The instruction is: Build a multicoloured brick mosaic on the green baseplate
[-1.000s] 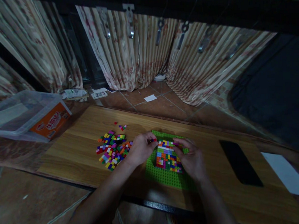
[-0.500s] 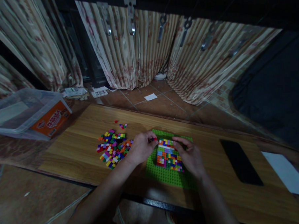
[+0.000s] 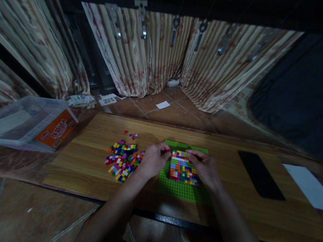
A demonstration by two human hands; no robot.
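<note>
A green studded baseplate (image 3: 175,193) lies on the wooden table, with a block of many-coloured toy bricks (image 3: 181,166) built up on it. My left hand (image 3: 154,158) is closed in a pinch at the plate's left side, a small red brick (image 3: 167,150) between thumb and fingertips. Over the right edge of the built block is my right hand (image 3: 205,167), its thumb and index finger brought together at the block's upper right corner. Whatever those fingertips hold, if anything, is too small to make out. Left of the plate spreads a pile of loose bricks (image 3: 123,162), partly behind my left forearm.
A few stray bricks (image 3: 133,136) lie behind the pile. A black phone-like slab (image 3: 260,175) and a white sheet (image 3: 310,187) are to the right. A clear plastic bin (image 3: 30,123) with an orange label stands at the left. Curtains (image 3: 153,53) hang beyond the table (image 3: 82,156).
My right index finger and thumb have drawn closer together at the block's upper corner. The left hand stays nearly where it was, still with the red brick.
</note>
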